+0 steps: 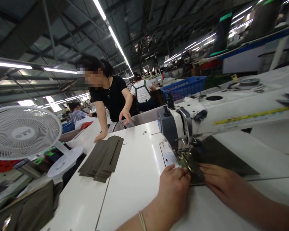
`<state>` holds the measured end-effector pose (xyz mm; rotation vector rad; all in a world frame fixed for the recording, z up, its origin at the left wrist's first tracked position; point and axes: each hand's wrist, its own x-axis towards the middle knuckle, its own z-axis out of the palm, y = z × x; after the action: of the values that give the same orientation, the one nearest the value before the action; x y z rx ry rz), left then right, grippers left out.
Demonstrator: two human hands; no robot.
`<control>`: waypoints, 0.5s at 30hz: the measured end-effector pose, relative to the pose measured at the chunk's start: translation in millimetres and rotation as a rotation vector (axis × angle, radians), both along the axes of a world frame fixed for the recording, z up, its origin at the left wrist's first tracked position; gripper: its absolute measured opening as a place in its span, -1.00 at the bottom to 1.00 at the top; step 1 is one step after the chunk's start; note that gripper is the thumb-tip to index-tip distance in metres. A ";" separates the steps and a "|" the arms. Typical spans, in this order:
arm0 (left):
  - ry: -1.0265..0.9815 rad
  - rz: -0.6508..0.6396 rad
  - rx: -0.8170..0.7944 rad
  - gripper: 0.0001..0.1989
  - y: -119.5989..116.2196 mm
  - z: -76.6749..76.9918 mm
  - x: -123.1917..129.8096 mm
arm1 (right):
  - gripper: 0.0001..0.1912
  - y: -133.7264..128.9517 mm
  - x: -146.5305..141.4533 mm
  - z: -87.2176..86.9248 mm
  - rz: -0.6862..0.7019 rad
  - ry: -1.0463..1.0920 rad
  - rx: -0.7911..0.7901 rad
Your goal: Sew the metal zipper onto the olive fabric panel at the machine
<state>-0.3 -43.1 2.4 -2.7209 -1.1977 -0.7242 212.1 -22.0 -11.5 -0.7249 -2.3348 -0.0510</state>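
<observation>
A dark olive-green cut piece of fabric (212,157) is held flat on the white sewing table (135,179), directly under the needle end of the off-white industrial sewing machine (207,118). The left hand (174,183) is curled, its fingers drawn together and pressed down on the near edge of the fabric just short of the metal presser foot (184,155); whether a fold is pinched under the fingers cannot be told. The right hand (219,181) is laid flat beside it, fingers straight and close together, touching the cloth on the other side of the seam line. The two hands are set almost touching, one on each side of the foot, apparently so that the edge is kept straight and taut where the needle meets it.

Beyond the left hand and further to its left, a stack of long olive-green fabric strips (102,158) is laid in a fanned pile on the same table, within reach, probably as a supply. Further left, a white table fan (24,133) is stood at the table's edge. Beyond the strips, a person in a black top (110,96) is leaned over the far end of the table, both hands resting on it, well apart from the sewing hands. A blue plastic crate (183,87) is seen behind the machine.
</observation>
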 end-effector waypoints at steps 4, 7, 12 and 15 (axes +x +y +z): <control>0.089 -0.018 0.071 -0.83 5.9 3.3 -0.4 | -0.53 2.8 -3.3 6.3 -0.004 -0.063 0.067; 0.100 -0.026 0.086 -0.84 11.2 5.7 -2.7 | -0.51 6.3 -5.1 9.1 0.000 -0.075 0.088; 0.096 -0.045 0.126 -0.85 18.5 9.1 -4.9 | -0.52 15.0 -8.8 8.8 0.008 -0.019 0.074; 0.139 -0.025 0.125 -0.87 23.8 10.7 -4.6 | -0.54 20.0 -9.4 7.0 0.019 0.011 0.023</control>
<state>-4.9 -19.4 13.1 -2.6396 -1.0534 -0.5799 202.7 -2.0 -4.5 -0.6898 -2.3264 -0.0647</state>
